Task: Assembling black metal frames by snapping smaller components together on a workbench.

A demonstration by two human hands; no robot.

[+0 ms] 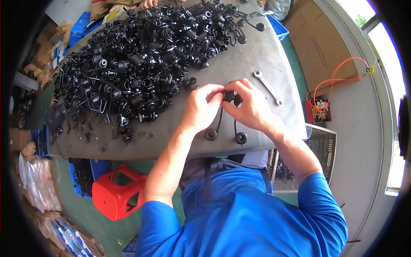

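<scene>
The left hand (201, 105) and the right hand (250, 105) met over the near right part of the grey table (257, 55). The left hand was partly closed, its thumb and forefinger pinching the left side of a black part (228, 97). The right hand was curled over the right side of the same part, thumb and fingers drawn close on it. Its upper end was partly hidden by the fingers; two bent legs ran from it toward the near edge, each ending in a round bushing with a hole.

To the right of the hands, apart from them, an open-ended wrench (267, 88) lay on the table; any stamping on it was too small to tell. A broad heap of black metal parts (145, 55) covered the left and far areas, and another person's hand (148, 3) showed beyond its far side.

Printing showed on a few things. The tall cardboard box (319, 43) at the far right bore a faint line of small characters, too blurred to read. At the near left, flat packages (70, 235) carried blue and white print, likewise illegible.

A red stool (117, 195) stood on the green floor near the left of the person, beside a blue bin (100, 168) of dark pieces. An orange hose (336, 80) looped at the right, and a grey crate (330, 150) stood at the table's near right corner.
</scene>
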